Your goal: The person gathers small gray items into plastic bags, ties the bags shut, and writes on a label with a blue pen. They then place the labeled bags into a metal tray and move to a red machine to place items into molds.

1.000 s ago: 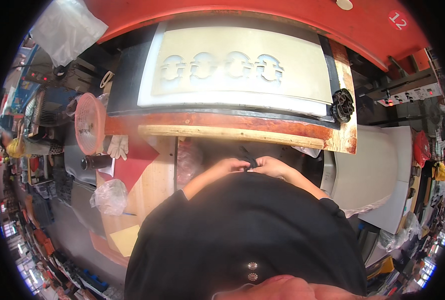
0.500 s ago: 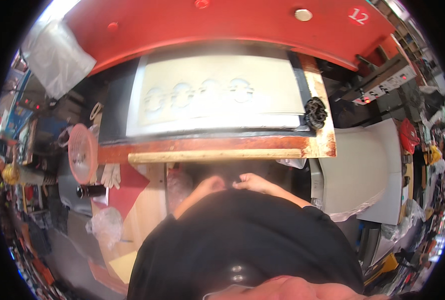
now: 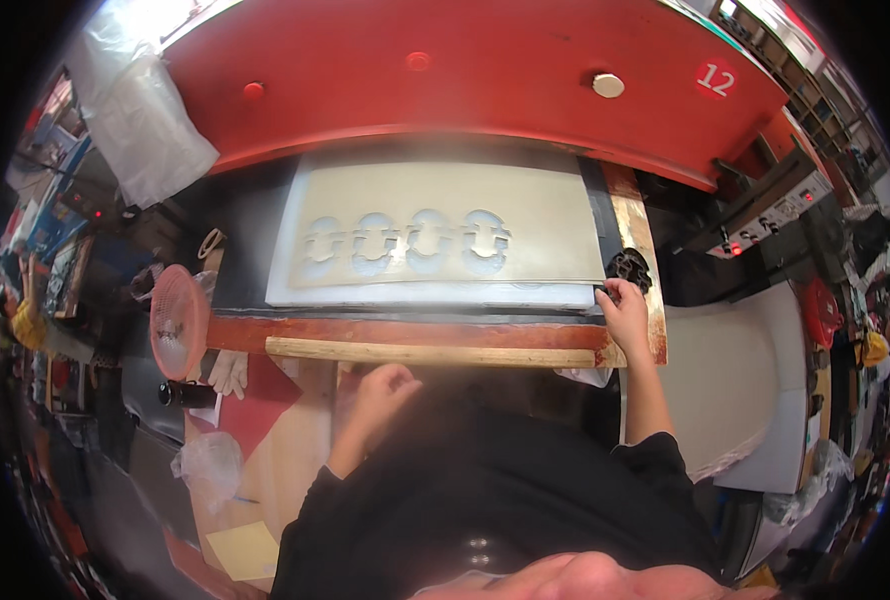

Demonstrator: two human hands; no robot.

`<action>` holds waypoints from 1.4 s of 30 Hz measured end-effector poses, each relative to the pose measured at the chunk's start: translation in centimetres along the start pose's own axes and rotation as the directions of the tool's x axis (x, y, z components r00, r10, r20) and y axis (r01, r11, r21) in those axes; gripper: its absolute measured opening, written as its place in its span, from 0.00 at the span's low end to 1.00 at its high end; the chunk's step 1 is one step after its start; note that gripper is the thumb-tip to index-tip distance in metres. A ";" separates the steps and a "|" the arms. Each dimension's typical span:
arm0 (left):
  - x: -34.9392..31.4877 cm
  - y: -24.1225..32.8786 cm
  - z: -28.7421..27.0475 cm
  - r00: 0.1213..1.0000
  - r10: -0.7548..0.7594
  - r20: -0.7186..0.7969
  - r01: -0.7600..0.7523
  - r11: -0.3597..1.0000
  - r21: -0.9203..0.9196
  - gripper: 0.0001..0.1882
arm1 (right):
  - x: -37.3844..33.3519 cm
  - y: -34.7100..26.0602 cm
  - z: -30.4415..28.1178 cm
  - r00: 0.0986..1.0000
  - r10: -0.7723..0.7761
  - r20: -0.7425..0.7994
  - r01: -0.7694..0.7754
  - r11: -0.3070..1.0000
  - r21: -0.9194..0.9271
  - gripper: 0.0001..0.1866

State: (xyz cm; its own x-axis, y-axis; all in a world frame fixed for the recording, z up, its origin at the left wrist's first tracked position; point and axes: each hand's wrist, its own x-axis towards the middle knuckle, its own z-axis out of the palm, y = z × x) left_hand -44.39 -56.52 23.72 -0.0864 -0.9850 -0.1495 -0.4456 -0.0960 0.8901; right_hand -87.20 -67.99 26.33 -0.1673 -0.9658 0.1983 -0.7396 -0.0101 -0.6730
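Note:
A beige sheet with a row of cut-out shapes lies on a white board under the red press head. My right hand reaches to the sheet's near right corner, fingers pinched at its edge beside a black cutting die. Whether it grips the sheet I cannot tell. My left hand hangs loosely curled just below the wooden front rail, holding nothing I can see.
A pink round fan stands at the left of the bench, with a white glove and plastic bags below it. A control box sits at the right, next to pale stacked sheets.
Both hands were together at my front below the rail. My right hand has reached up and right to the sheet's corner, the left has moved apart, and my head has tilted up.

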 end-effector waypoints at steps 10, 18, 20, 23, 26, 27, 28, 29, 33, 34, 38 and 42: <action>10.9 -2.2 -10.7 0.749 0.444 -0.492 0.122 0.637 0.761 0.29 | 5.8 -3.5 1.9 0.961 0.246 -0.125 -0.274 0.793 -0.543 0.32; 14.0 -5.6 -14.1 0.835 0.311 -0.454 0.076 0.751 0.655 0.36 | 6.0 -6.0 2.9 0.977 0.209 -0.043 -0.189 0.753 -0.630 0.30; 14.6 -5.9 -14.9 0.803 0.359 -0.476 -0.018 0.812 0.583 0.34 | 6.5 -6.6 3.7 0.922 0.387 -0.001 -0.321 0.764 -0.560 0.29; 16.9 -5.7 -17.4 0.868 0.091 -0.488 0.073 0.949 0.306 0.34 | 7.1 -7.0 4.6 0.865 0.502 -0.015 -0.426 0.719 -0.548 0.27; 18.8 -5.0 -19.1 0.888 -0.044 -0.457 0.181 0.948 0.261 0.36 | 7.4 -7.1 4.5 0.860 0.504 -0.078 -0.475 0.738 -0.480 0.26; 19.4 -4.7 -19.4 0.895 -0.104 -0.433 0.210 0.956 0.204 0.36 | 7.5 -7.2 4.4 0.855 0.512 -0.082 -0.486 0.738 -0.468 0.25; 19.8 -4.3 -19.6 0.892 -0.191 -0.409 0.266 0.954 0.135 0.36 | 7.6 -7.2 4.2 0.858 0.505 -0.092 -0.489 0.751 -0.443 0.24; 20.2 -4.0 -19.6 0.906 -0.129 -0.404 0.228 0.951 0.208 0.35 | 7.7 -7.2 4.0 0.856 0.509 -0.092 -0.496 0.757 -0.426 0.24; 20.2 -3.7 -19.0 0.923 -0.001 -0.385 0.167 0.902 0.399 0.32 | 8.0 -7.3 3.8 0.859 0.503 -0.094 -0.494 0.766 -0.411 0.23; 20.1 -3.7 -19.0 0.925 0.022 -0.379 0.150 0.897 0.417 0.31 | 7.9 -7.4 3.8 0.856 0.508 -0.099 -0.502 0.770 -0.393 0.23; 19.5 -4.2 -20.3 0.891 0.191 -0.411 0.006 0.902 0.432 0.29 | 6.8 -8.0 4.1 0.865 0.488 -0.113 -0.495 0.796 -0.349 0.22; 17.8 -4.8 -22.2 0.929 0.165 -0.331 -0.012 0.908 0.419 0.30 | 4.1 -8.6 4.9 0.876 0.465 -0.129 -0.479 0.804 -0.352 0.21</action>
State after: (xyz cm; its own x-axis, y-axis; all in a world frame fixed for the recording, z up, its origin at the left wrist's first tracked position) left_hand -24.04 -76.78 26.29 0.1411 -0.9785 0.1502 -0.7768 -0.0154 0.6296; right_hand -78.36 -73.11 29.41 -0.5745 -0.8171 -0.0470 -0.7442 0.5454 -0.3857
